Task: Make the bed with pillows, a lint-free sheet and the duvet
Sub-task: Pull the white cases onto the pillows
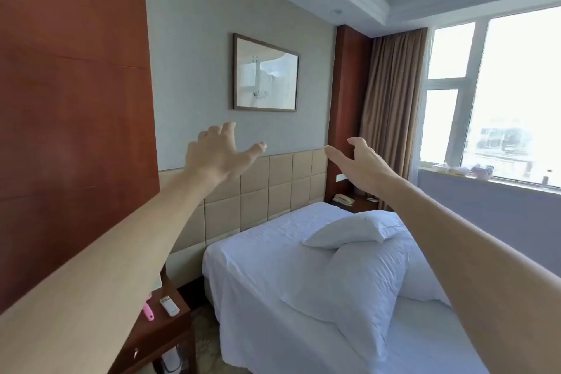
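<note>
A bed with a white sheet stands against a padded beige headboard. Two white pillows lie on it: a large one tilted across the middle, and a smaller one resting on its upper end. Both of my arms are stretched out high above the bed. My left hand and my right hand hang in the air in front of the wall, fingers loosely spread, holding nothing. No duvet is in view.
A wooden nightstand at the bed's left carries a white remote and a pink lint-roller handle. A second nightstand with a telephone stands beyond the bed. A framed picture, brown curtain and window line the walls.
</note>
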### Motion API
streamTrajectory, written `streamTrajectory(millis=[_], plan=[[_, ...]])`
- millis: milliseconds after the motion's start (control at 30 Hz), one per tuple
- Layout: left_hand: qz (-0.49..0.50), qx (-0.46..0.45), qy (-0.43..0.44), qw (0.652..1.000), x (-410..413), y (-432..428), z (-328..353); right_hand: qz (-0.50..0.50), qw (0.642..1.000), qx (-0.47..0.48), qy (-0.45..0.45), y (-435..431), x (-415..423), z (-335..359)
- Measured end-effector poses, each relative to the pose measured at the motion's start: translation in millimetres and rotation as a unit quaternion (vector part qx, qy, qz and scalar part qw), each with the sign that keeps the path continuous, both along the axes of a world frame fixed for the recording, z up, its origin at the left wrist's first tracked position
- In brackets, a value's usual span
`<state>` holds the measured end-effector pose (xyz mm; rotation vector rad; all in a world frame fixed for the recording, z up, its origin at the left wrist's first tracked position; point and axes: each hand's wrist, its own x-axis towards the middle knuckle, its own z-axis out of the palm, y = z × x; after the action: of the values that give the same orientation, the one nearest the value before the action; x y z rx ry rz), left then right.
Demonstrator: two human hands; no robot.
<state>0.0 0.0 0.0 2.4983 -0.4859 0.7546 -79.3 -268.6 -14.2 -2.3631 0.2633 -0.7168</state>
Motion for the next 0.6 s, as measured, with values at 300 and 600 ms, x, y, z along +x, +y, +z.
streamTrajectory(millis=[300, 600], plan=[[-0.005, 0.06, 0.039, 0.997, 126.0, -18.0, -55.8, -0.035, 0.995, 0.016, 0.088, -29.1, 102.0, -39.7], [-0.067, 0.108, 0.065, 0.99, 287.5, -86.5, -102.1, -0.095, 0.983, -0.025, 0.153, -94.6, 225.7, -83.1]])
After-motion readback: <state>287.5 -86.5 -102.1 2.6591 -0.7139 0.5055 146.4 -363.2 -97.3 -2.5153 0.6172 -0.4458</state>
